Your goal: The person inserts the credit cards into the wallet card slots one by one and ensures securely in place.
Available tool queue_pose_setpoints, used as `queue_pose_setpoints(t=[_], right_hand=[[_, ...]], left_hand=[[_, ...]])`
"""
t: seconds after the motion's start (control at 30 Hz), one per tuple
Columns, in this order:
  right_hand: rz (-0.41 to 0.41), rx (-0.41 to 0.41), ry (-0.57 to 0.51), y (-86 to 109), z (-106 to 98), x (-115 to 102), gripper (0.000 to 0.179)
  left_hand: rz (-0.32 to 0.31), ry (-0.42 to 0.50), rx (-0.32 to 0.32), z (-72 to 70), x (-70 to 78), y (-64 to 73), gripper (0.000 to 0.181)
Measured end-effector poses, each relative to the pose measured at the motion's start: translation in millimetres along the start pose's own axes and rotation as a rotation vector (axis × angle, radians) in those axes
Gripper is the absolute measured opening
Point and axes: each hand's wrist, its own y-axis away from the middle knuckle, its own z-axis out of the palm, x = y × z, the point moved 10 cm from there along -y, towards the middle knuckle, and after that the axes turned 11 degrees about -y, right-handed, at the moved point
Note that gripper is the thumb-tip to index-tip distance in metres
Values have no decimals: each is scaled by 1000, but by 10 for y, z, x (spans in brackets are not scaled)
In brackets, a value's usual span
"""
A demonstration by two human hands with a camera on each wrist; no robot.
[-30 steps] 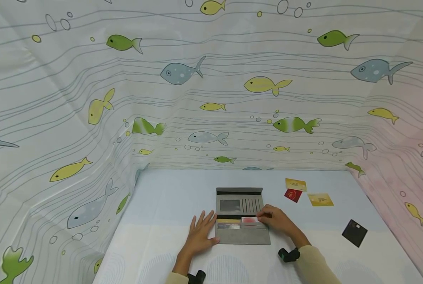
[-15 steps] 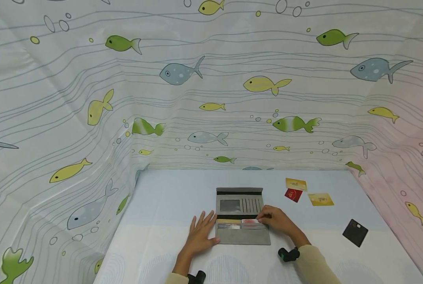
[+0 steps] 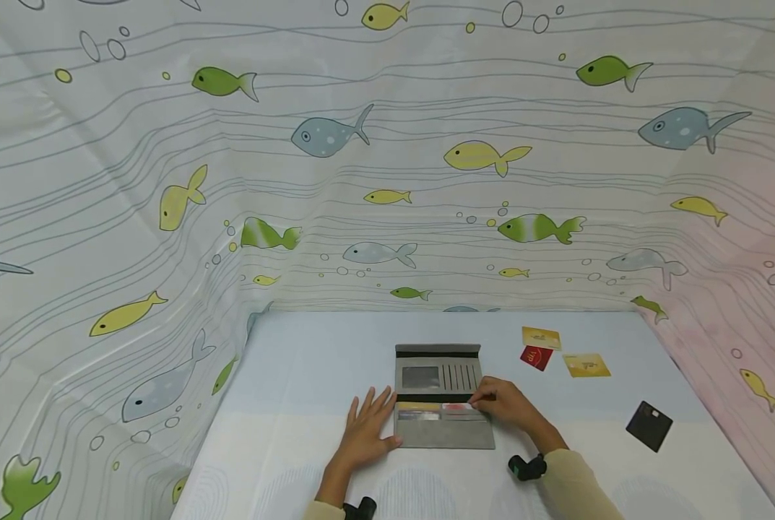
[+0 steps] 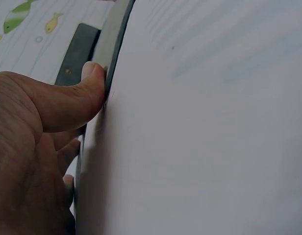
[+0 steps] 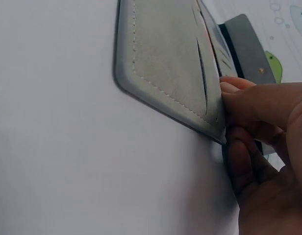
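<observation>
A grey wallet (image 3: 444, 438) lies unfolded on the table, its slotted half away from me. My right hand (image 3: 507, 401) pinches the upper right corner of a red-and-white card (image 3: 454, 407), which sits mostly inside a slot of the near half. In the right wrist view the thumb and fingers close at the edge of the wallet (image 5: 163, 54), hiding that end of the card. A gold card (image 3: 418, 406) shows in the slot to the left. With fingers spread, my left hand (image 3: 364, 433) rests along the wallet's left side, thumb on its edge.
Toward the back right lie a yellow card (image 3: 542, 338), a red VIP card (image 3: 536, 357) partly under it and another yellow card (image 3: 586, 365). A black square item (image 3: 649, 426) lies at the right. Fish-patterned cloth (image 3: 387, 217) encloses the table.
The red-and-white card has slid down into its slot, so less of it shows, with the right hand following slightly. The left hand and wallet have stayed put.
</observation>
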Motion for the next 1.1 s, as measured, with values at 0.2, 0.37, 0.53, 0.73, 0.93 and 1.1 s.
queue_pose_setpoints(t=[0.2,0.37,0.53,0.73,0.93,1.1], right_hand=[[-2,5,25,12,10,-8,9],[1,0,30,16,29,5,9],[-19,10,41,17,28,-7,9],[4,70,106,55,-8,5,11],[108,162,117,179,-119,66,17],[133,200,76,323,-239,78,18]], left_hand=[[-4,12,2,-10,6,18,83],[-8,14,4,-5,-2,20,83],[-7,17,0,3,-12,10,83],[3,19,7,-17,-1,7,83],[7,23,10,-27,6,11,82],[12,14,13,-26,7,12,82]])
